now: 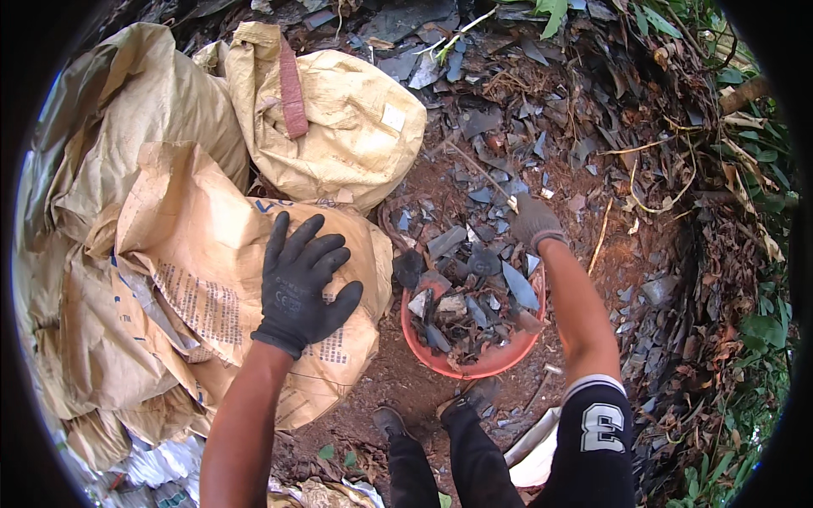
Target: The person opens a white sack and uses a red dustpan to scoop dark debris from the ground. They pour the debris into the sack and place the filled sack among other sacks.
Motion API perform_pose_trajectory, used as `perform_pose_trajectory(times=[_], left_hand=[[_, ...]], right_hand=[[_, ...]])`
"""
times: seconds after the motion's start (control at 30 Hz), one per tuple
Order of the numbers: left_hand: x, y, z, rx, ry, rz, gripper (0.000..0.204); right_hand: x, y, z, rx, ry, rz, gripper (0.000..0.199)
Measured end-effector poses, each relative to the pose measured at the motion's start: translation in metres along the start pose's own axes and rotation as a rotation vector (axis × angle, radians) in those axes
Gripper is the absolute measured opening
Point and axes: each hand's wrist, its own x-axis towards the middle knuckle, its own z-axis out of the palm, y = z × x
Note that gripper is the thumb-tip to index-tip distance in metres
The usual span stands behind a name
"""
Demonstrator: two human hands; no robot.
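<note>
My left hand (303,284), in a black glove, is spread open over a brown paper sack (212,229); whether the palm presses on it I cannot tell. In its grey glove, my right hand (535,222) is closed at the pale end of a thin rod (478,167), which slants away to the upper left over the rubble. Below and left of that hand sits a round red basin (461,371), heaped with dark, slate-like shards, lumps and dry debris. One long blue-grey shard (519,286) lies on top near its right side.
A tan sack (339,118) with a reddish strap lies beyond my left hand, and more large sacks (144,110) crowd the left. Broken shards and leaf litter (593,110) cover the far slope. Plants (766,330) edge the right; my shoes (394,421) are just below the basin.
</note>
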Motion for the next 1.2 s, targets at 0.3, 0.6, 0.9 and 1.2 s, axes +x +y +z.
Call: perform_pose_trajectory(times=[0.3, 0.6, 0.9, 1.2], left_hand=[[0.004, 0.011, -0.001, 0.061, -0.032, 0.012, 0.035], [-0.006, 0.008, -0.008, 0.031, -0.023, -0.003, 0.035], [-0.001, 0.007, 0.001, 0.022, -0.015, 0.018, 0.035], [-0.002, 0.000, -0.014, 0.040, -0.025, -0.003, 0.036]], right_hand=[[-0.099, 0.043, 0.072, 0.063, -0.071, 0.100, 0.031], [-0.228, 0.037, 0.056, 0.481, 0.018, 0.292, 0.047], [-0.032, 0.054, 0.055, -0.420, -0.125, -0.091, 0.026], [-0.127, -0.021, 0.091, -0.701, -0.261, -0.492, 0.020]])
